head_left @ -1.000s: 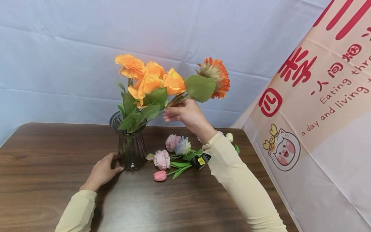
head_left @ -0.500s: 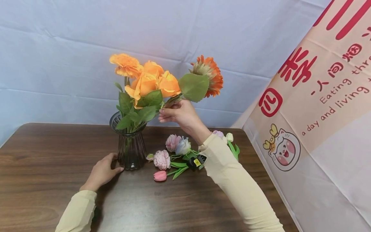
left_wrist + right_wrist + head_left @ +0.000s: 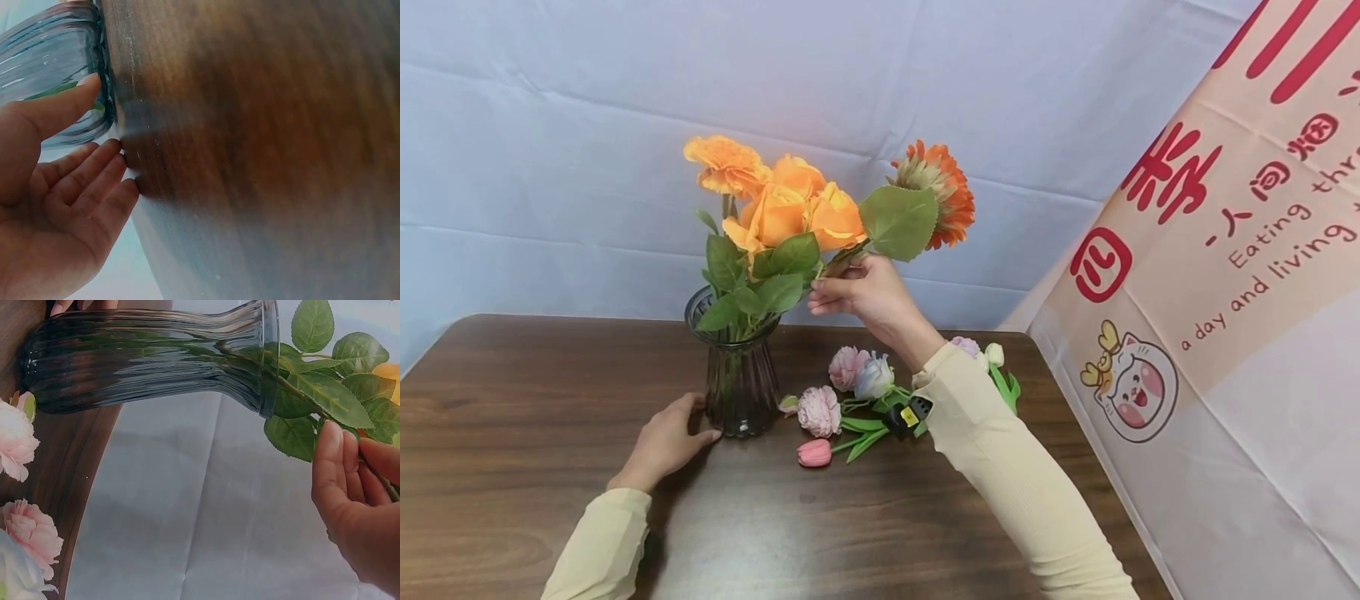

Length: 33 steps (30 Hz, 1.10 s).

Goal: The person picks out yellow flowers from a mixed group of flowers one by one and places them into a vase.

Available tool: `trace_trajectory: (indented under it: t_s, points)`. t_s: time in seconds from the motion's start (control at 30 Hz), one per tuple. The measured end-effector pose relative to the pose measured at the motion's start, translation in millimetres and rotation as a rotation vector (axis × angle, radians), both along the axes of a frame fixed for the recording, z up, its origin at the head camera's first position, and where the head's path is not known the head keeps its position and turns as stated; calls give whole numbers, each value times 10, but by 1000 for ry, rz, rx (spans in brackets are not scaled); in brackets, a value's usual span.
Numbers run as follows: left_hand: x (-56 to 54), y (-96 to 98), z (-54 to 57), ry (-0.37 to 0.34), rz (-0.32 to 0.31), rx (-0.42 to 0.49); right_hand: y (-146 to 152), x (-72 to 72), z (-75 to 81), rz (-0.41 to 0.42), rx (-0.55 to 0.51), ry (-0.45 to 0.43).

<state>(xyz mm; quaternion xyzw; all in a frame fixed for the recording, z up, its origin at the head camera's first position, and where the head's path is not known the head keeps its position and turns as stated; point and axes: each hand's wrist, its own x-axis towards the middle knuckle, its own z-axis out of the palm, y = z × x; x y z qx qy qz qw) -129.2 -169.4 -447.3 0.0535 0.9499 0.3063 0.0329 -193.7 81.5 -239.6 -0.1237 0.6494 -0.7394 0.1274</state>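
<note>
A dark ribbed glass vase (image 3: 742, 383) stands upright on the table, holding yellow-orange roses (image 3: 778, 217) and a ruffled orange bloom (image 3: 727, 167) with green leaves. My right hand (image 3: 876, 300) pinches the stem of a deep-orange daisy-like flower (image 3: 951, 196), whose head leans right and shows its back. In the right wrist view, that stem (image 3: 306, 397) runs past the leaves into the vase mouth. Beside the vase base, my left hand (image 3: 662, 442) rests on the table with fingers extended. Its thumb (image 3: 69, 106) lies against the glass in the left wrist view.
Right of the vase lie several loose flowers: a pink peony (image 3: 818, 411), a pale blue rose (image 3: 874, 377), a pink tulip (image 3: 814, 453) and a white tulip (image 3: 994, 355), some partly behind my right arm. A pale cloth backdrop hangs behind the table (image 3: 760, 533). A printed banner (image 3: 1210, 250) stands right.
My right hand has shifted slightly left with the orange flower, and the roses have moved left with it. The left hand and the vase have stayed in place.
</note>
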Motion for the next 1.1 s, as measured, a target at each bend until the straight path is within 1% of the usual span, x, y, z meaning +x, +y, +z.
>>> trace_trajectory:
  t_s: [0.2, 0.53, 0.87, 1.0, 1.1]
  points:
    - [-8, 1, -3, 2, 2, 3, -3, -5, -6, -2, -9, -8]
    - [-6, 9, -12, -2, 1, 9, -4, -2, -24, 0, -6, 2]
    - [-10, 6, -15, 15, 5, 0, -8, 1, -54, 0, -25, 8]
    - [-8, 7, -5, 12, 6, 2, -56, 20, -76, 2, -8, -3]
    - [-13, 14, 4, 15, 4, 6, -119, 39, -103, 11, 35, -18]
